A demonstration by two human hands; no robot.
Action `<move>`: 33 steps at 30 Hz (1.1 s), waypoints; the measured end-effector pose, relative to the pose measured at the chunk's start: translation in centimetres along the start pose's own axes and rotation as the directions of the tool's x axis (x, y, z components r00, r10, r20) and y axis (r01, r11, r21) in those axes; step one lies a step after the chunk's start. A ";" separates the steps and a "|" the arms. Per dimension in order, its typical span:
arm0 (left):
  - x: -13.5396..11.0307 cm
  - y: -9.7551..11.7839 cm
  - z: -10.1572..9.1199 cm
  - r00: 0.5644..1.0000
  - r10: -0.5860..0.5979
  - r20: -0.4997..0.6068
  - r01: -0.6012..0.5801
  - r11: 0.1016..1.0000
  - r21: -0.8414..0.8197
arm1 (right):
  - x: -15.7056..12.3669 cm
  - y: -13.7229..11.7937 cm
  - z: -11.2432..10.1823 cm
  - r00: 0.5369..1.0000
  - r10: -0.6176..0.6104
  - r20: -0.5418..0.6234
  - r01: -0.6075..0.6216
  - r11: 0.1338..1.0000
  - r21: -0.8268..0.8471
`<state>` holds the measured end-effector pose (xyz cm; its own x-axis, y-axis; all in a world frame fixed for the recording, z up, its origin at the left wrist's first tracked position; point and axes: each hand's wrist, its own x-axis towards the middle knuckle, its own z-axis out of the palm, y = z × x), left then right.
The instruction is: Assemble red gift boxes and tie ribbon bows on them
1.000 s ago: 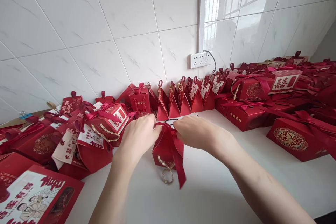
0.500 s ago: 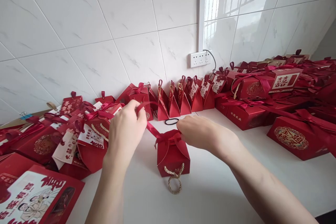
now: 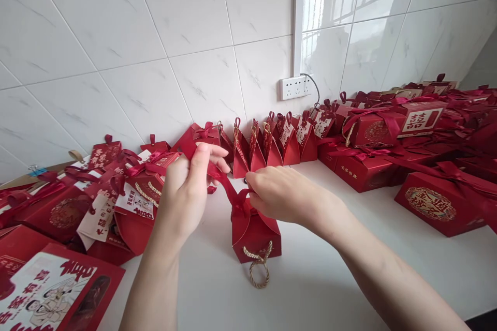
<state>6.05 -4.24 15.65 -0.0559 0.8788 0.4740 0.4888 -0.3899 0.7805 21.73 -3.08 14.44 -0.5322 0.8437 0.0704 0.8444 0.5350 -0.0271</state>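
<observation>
A small red gift box (image 3: 256, 235) stands on the white tabletop in front of me, its curved flaps folded together on top. From its front hangs a twisted gold cord handle (image 3: 259, 271). A red satin ribbon (image 3: 229, 189) runs from the box top up to the left. My left hand (image 3: 188, 194) is closed on that ribbon, with its fingertips partly stretched out beyond it. My right hand (image 3: 289, 194) is closed at the top of the box, pinching the ribbon there; its fingertips are partly hidden.
Several tent-shaped red boxes (image 3: 258, 158) line the tiled wall below a power strip (image 3: 295, 88). More red boxes with ribbons crowd the left (image 3: 64, 214) and right (image 3: 430, 201). A large red box with a printed picture (image 3: 50, 289) lies at the near left.
My right hand has shifted left over the box top, covering most of the black ring behind. My left hand has turned, its fingers opening out slightly around the ribbon.
</observation>
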 end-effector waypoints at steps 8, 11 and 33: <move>-0.2 0.4 -0.1 0.995 0.097 -0.020 -0.099 0.966 -0.240 | 0.1 0.2 0.2 0.996 0.028 -0.081 -0.025 0.999 0.035; -0.3 0.6 -0.4 0.993 0.122 0.008 -0.113 0.946 -0.303 | 0.2 0.3 0.5 0.996 -0.019 -0.084 0.020 1.000 0.009; -0.5 0.4 -0.6 0.985 0.165 -0.044 -0.168 0.899 -0.405 | 1.1 1.7 0.6 0.961 -0.267 -0.067 0.252 0.754 0.606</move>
<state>5.74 -4.95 15.98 -0.0128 0.7897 0.6134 0.0956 -0.6097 0.7869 22.57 -1.19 13.90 -0.7334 0.6648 0.1421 0.4658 0.6437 -0.6072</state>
